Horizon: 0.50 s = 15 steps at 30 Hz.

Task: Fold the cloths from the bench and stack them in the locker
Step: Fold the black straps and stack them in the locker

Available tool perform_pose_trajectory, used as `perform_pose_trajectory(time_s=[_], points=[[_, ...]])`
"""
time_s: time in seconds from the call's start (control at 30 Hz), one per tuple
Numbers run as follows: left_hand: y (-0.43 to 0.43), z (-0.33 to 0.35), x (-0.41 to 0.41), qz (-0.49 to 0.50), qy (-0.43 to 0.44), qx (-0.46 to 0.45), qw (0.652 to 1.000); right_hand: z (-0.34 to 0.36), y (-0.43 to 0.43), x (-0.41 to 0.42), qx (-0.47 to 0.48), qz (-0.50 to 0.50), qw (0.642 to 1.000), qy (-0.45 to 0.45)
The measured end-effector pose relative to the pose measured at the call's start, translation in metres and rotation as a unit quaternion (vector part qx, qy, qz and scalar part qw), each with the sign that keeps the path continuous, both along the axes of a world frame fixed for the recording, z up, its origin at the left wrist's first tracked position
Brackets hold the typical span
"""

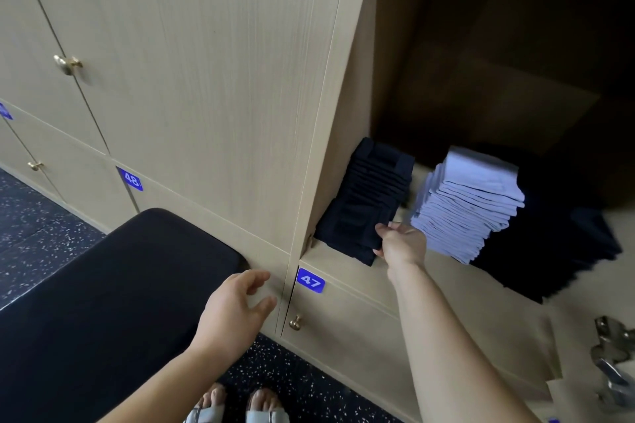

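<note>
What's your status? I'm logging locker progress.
Right hand grips dark stack in open locker. Left hand open, empty, by bench. Light stack alongside, nothing in the way.

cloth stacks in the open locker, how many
3: a dark navy stack at left, held by the right hand; a light blue stack in the middle; a dark pile at right. The shadowed back may hide more.

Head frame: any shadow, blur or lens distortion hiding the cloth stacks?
Head view: locker interior in deep shadow, swallowing the rightmost dark stack; wide-angle bends the locker doors; the metal fitting is smeared; right hand gripping the navy stack reads sharp.
</note>
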<state>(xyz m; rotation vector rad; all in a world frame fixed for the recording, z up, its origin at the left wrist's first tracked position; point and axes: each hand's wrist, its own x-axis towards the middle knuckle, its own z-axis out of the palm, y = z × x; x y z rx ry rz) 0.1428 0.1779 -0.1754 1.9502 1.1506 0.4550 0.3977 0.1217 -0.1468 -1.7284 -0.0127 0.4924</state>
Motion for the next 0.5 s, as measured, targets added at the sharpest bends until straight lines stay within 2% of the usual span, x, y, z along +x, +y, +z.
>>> perform_pose_trajectory(time_s=[0.17, 0.23, 0.33, 0.5], points=[[-0.001, 0.002, 0.000, -0.008, 0.002, 0.009, 1.000, -0.005, 0.002, 0.000, -0.016, -0.023, 1.000, -0.009], [-0.002, 0.003, -0.001, -0.014, 0.006, 0.014, 1.000, -0.003, -0.001, -0.001, -0.090, 0.004, 0.994, -0.068], [-0.004, 0.007, -0.003, -0.019, 0.010, 0.020, 1.000, 0.008, -0.010, -0.008, -0.206, 0.049, 0.965, -0.153], [-0.012, 0.021, -0.014, -0.016, 0.019, 0.027, 0.999, 0.025, -0.026, -0.025, -0.289, 0.101, 0.929, -0.206]])
